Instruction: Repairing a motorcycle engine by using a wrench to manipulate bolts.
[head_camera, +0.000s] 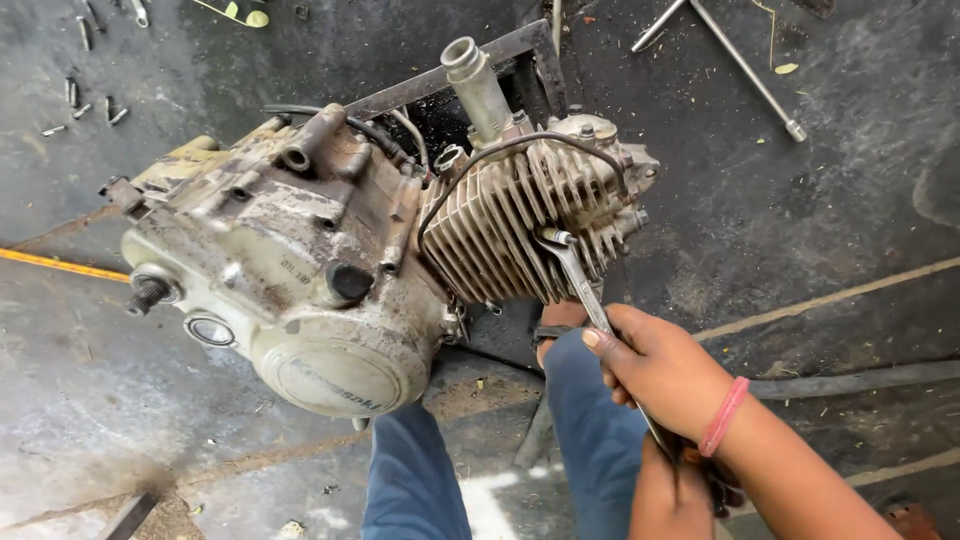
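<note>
Here the grimy, grey-and-cream motorcycle engine (330, 260) lies on its side on the dark, oil-stained concrete floor (830, 230), propped against a black steel frame (470, 70) behind it. The right hand (655, 365) is wrapped tight around the shaft of a long, slim silver spanner (585, 295), whose head sits on a fastener at the lower edge of the ribbed grey cylinder block (520, 230), near the cylinder head. The left hand (670, 495) sits low, just under the right forearm, curled, apparently around the spanner's tail end (though I cannot tell for sure what it grips, since the wrist covers it).

How far along? By the look of it, early to middling: the cylinder block, the rounded side cover (330, 375) and the thin black hose (520, 145) looping over the fins are all in place, so the unit is mostly assembled. Small loose bolts (95, 105) lie scattered on the floor at the upper left, suggesting some fasteners are already out, and a long silver T-handle wrench (740, 65) lies well apart at the upper right.

Hard to read: the fastener itself is masked by the spanner head, the engine's far side is out of sight, and the blue-trousered legs (500, 470) hide the floor beneath.
</note>
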